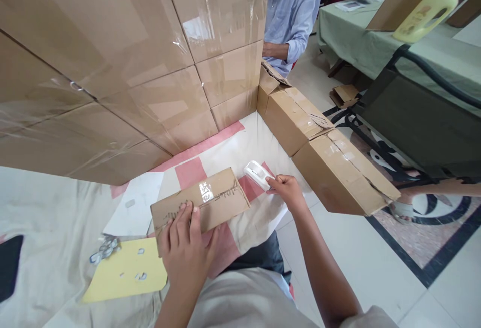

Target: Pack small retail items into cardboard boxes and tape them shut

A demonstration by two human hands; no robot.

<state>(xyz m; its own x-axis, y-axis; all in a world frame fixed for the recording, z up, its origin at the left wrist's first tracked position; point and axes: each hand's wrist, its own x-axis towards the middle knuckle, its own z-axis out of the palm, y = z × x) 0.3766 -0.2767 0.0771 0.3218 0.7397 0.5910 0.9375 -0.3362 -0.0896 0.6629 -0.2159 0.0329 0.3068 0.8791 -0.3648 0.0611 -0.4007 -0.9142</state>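
Observation:
A small brown cardboard box (221,195) lies on the pink and white cloth (191,171), with clear tape and dark jagged marks across its top. The fingers of my left hand (186,245) press over its top face, while the thumb lies along the near edge. To the right of the box, my right hand (287,190) is closed around the end of a white plastic hand tool (257,173) with a rounded head. Its exact kind is not clear. The tool is apart from the box, above the cloth.
Tall taped cardboard boxes (150,77) form a wall behind; lower boxes (338,162) line the right edge. To the left lie yellow paper (124,273) with scraps, white paper (137,207) and crumpled bits (104,249). A person's blue sleeve (296,12) and a chair (421,117) stand beyond.

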